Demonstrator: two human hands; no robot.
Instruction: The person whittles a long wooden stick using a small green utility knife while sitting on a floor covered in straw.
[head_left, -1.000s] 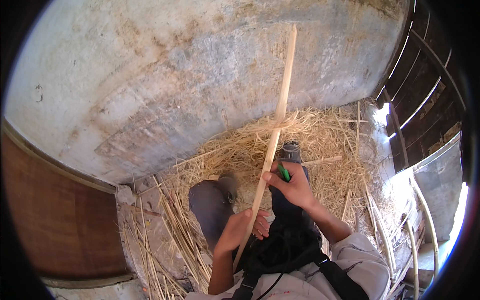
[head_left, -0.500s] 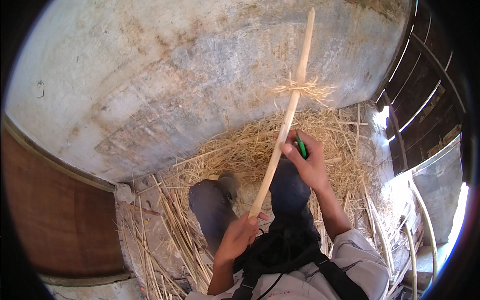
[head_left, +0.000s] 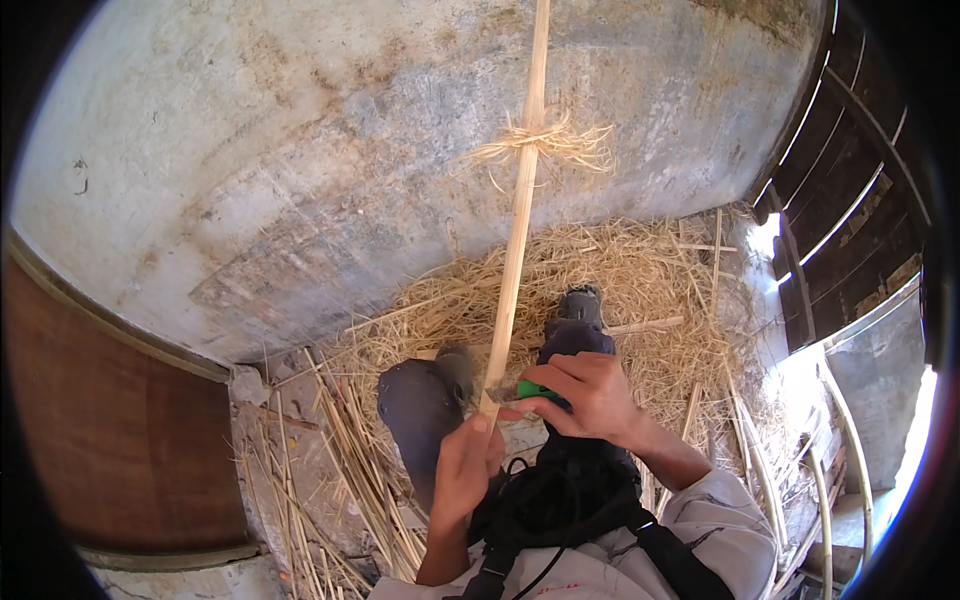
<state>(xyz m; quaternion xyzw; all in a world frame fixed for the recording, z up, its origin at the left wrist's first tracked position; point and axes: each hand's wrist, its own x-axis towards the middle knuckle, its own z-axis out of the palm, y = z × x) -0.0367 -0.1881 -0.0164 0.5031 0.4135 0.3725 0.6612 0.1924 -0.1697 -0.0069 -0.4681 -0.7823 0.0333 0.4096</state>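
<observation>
A long pale bamboo strip [head_left: 512, 270] rises from my lap toward the wall, its far end past the upper edge of view. My left hand [head_left: 466, 465] is closed around its near end. A tuft of thin curled shavings [head_left: 570, 146] clings partway up the strip. My right hand [head_left: 595, 400] grips a small knife with a green handle [head_left: 536, 390]. Its short greyish blade lies against the strip just above my left fingers, partly hidden. My right fingertips come close to my left hand; whether they touch is unclear.
A heap of straw-like shavings [head_left: 640, 255] covers the floor around my feet. Long split strips [head_left: 350, 455] lie at the left, more canes [head_left: 825, 500] at the right. A stained wall [head_left: 400, 150] stands ahead, a brown panel [head_left: 120, 420] at the left.
My right hand has come down and left along the strip, bringing the knife's blade onto it near my left hand. The strip's far end has swung left and upward.
</observation>
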